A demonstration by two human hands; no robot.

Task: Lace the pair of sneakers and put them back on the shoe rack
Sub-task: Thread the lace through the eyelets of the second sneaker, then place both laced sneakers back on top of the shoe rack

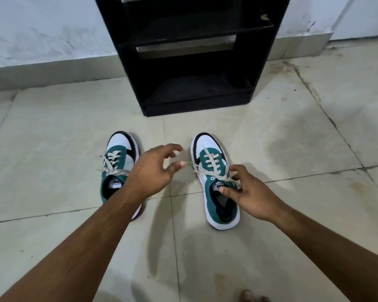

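We are seeing a pair of green-and-white low-top sneakers with beige flat laces standing on the pale tiled floor (271, 131) just in front of the black wooden shoe rack (190, 68), toes pointing at the rack, probably so they can be slid straight onto a shelf once laced. Neither is on the rack yet. The sneaker left of the rack's front (118, 168) is sitting with laces crossed through its eyelets and loose ends trailing sideways; the forearm is hiding its heel. The sneaker right of the rack's front (214, 182) is the one we are working on. The right hand (249, 197) is resting at its tongue, fingers curled, pinching the loose lace end (229, 179) near the top eyelet, likely steadying the shoe too. The left hand (153, 168) is hovering between the two shoes, fingers spread and half curled; a thin lace end seems to be running toward its thumb, but we cannot tell whether it is gripping it. Bare toes (247, 296) are showing at the bottom edge, well back from the rack.
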